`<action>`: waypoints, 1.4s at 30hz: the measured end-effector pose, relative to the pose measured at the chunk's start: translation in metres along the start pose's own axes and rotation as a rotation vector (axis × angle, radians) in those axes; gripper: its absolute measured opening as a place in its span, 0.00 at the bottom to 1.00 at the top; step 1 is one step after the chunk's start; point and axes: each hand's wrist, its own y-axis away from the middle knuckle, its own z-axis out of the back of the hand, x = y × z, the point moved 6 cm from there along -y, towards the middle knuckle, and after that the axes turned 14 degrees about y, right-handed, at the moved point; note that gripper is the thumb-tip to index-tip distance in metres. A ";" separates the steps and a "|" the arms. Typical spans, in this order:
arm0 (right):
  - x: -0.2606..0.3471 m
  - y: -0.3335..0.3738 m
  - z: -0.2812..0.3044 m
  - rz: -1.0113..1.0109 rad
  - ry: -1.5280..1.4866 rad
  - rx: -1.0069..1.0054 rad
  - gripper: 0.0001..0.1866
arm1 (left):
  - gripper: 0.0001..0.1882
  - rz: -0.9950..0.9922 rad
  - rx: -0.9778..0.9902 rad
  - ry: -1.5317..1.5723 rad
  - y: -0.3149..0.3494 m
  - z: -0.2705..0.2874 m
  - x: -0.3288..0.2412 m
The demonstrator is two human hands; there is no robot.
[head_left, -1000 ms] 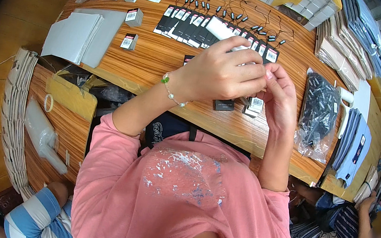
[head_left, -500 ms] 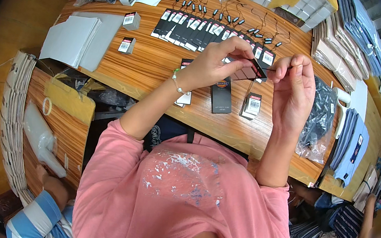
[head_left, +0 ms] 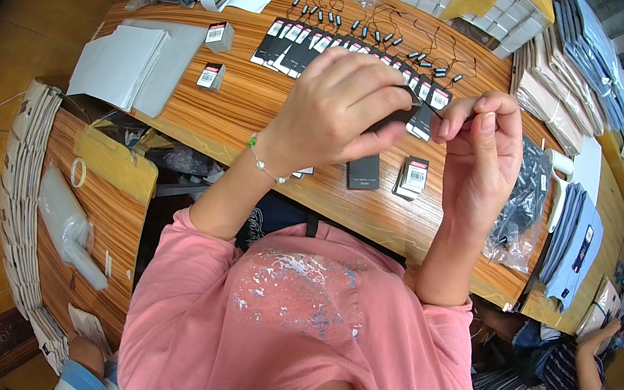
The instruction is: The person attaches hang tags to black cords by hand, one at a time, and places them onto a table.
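Over the wooden table [head_left: 252,111], my left hand [head_left: 340,107] grips a black hang tag [head_left: 400,116], mostly hidden by the fingers. My right hand [head_left: 487,140] is closed, thumb and forefinger pinching a thin dark string [head_left: 441,116] near the tag. Beyond both hands, a row of overlapping black hang tags [head_left: 288,52] with white labels lies fanned out, cords and small toggles [head_left: 386,38] spread behind them. Below my hands sit a pile of plain black tags [head_left: 364,173] and a pile of labelled tags [head_left: 413,176]. My left wrist hides most of another tag pile.
Two small label stacks [head_left: 219,37] and white sheets [head_left: 119,64] lie at left. A clear bag of black cords [head_left: 518,204] sits right, beside a white-handled tool [head_left: 563,170] and folded blue garments [head_left: 578,240]. Bagged clothes [head_left: 553,93] and small white boxes [head_left: 485,12] stand behind. People sit at both sides.
My left hand has rolled over, back of the hand up, so the tag is now mostly covered. The right hand keeps its pinch, nearly still. At lower left, another person's arm has shifted downward.
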 end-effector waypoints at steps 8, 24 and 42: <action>0.003 0.001 -0.007 0.011 0.015 -0.031 0.06 | 0.17 0.098 -0.110 0.063 0.012 -0.005 0.009; -0.010 0.017 -0.001 0.241 0.361 -0.256 0.04 | 0.20 0.255 -0.161 0.419 0.003 0.000 0.008; -0.035 -0.003 0.017 0.301 0.626 -0.460 0.03 | 0.16 0.290 0.008 0.593 0.003 -0.018 0.008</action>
